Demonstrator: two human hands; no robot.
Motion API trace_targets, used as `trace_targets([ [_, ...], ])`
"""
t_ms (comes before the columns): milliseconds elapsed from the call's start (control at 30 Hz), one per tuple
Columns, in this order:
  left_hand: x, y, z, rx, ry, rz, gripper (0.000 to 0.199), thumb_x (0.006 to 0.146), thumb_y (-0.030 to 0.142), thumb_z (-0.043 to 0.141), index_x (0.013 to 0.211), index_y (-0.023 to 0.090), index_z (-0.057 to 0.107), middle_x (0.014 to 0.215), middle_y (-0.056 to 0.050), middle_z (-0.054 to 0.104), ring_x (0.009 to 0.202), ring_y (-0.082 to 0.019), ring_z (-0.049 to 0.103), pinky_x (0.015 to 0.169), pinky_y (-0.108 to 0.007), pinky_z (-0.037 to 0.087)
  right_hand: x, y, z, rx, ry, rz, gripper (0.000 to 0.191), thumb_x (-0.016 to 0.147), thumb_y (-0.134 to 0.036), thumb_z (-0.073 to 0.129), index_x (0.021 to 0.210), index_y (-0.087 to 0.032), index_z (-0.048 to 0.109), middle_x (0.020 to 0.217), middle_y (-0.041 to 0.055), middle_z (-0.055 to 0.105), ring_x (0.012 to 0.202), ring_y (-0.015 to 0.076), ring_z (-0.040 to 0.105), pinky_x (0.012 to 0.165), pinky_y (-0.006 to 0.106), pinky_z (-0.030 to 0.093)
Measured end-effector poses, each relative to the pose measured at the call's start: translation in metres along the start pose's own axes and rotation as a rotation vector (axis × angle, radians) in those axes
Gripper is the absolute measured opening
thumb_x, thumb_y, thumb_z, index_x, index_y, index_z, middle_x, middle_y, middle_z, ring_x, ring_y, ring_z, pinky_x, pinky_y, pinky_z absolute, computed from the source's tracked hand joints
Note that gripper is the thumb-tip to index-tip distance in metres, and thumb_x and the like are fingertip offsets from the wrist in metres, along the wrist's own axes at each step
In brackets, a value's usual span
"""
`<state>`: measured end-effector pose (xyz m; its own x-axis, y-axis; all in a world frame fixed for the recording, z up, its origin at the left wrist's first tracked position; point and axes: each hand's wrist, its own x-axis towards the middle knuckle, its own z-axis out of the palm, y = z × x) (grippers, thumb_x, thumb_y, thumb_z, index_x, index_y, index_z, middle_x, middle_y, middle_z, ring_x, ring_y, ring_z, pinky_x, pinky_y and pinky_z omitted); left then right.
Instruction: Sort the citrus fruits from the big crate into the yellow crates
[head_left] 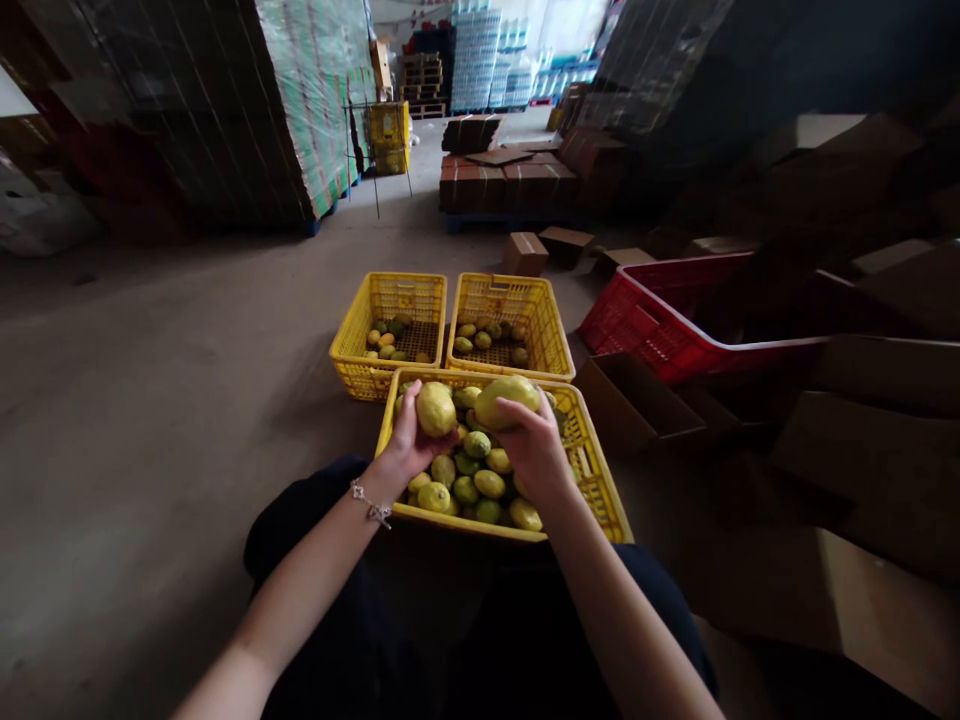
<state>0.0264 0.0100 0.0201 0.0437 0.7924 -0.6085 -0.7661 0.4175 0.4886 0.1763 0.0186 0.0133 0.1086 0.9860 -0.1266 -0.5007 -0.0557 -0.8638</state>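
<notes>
My left hand [409, 440] is closed around a yellow lemon [436, 409], held up over the near yellow crate [604, 490]. In my right hand [536, 440] is a larger, longer greenish-yellow lemon [506, 400], gripped between thumb and fingers. The two fruits are side by side, a small gap apart. Below them, many yellow and green lemons [489, 484] fill the near crate, partly hidden by my hands and wrists.
Two more yellow crates, a left one [346, 350] and a right one [556, 340], stand just behind, each with several fruits at the bottom. A red crate [637, 325] and open cardboard boxes [630, 400] crowd the right side. Wrapped pallet stacks [322, 110] rise farther back.
</notes>
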Motion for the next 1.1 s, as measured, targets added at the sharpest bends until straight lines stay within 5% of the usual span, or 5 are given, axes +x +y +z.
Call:
trace_targets([
  [167,0.001,0.004,-0.002,-0.107,-0.024,-0.056,0.032,0.098,0.05,0.056,0.094,0.019,0.062,0.068,-0.003,0.063,0.06,-0.016,0.062,0.054,-0.024,0.054,0.004,-0.002,0.002,0.104,-0.053,0.2,0.032,0.062,-0.03,0.083,0.086,-0.026,0.063,0.091,-0.0003,0.069,0.087,0.0233,0.068,0.068,0.039,0.065],
  [400,0.001,0.002,0.0,-0.035,-0.029,-0.058,0.033,0.098,0.047,0.055,0.106,0.016,0.064,0.074,-0.006,0.066,0.058,-0.017,0.062,0.052,-0.026,0.055,-0.002,-0.006,0.014,0.11,0.039,0.363,0.016,0.093,-0.037,0.063,0.1,-0.023,0.064,0.074,-0.0002,0.071,0.064,0.0187,0.07,0.047,0.026,0.06],
  [633,0.001,0.001,-0.003,0.167,-0.051,-0.031,0.045,0.103,0.053,0.044,0.118,0.016,0.066,0.066,-0.001,0.062,0.044,-0.012,0.048,0.038,-0.021,0.038,0.0,-0.014,0.016,0.146,0.073,0.597,0.028,0.104,-0.041,0.048,0.1,-0.019,0.065,0.063,0.0019,0.07,0.049,0.0166,0.064,0.039,0.023,0.053],
  [900,0.004,-0.002,-0.007,0.123,-0.016,0.042,0.034,0.098,0.051,0.061,0.109,0.019,0.066,0.067,0.0,0.062,0.046,-0.01,0.051,0.039,-0.018,0.044,0.005,-0.003,0.005,0.174,-0.044,0.638,0.031,0.094,-0.051,0.065,0.089,-0.021,0.069,0.067,0.0035,0.074,0.054,0.017,0.067,0.048,0.025,0.058],
  [1100,0.009,0.003,-0.011,-0.043,0.012,-0.149,0.034,0.097,0.05,0.067,0.105,0.017,0.069,0.07,-0.001,0.06,0.05,-0.009,0.054,0.044,-0.016,0.049,0.006,0.004,0.003,0.127,-0.158,0.617,0.032,0.083,-0.052,0.076,0.086,-0.021,0.072,0.068,0.004,0.075,0.051,0.0183,0.065,0.043,0.027,0.053],
])
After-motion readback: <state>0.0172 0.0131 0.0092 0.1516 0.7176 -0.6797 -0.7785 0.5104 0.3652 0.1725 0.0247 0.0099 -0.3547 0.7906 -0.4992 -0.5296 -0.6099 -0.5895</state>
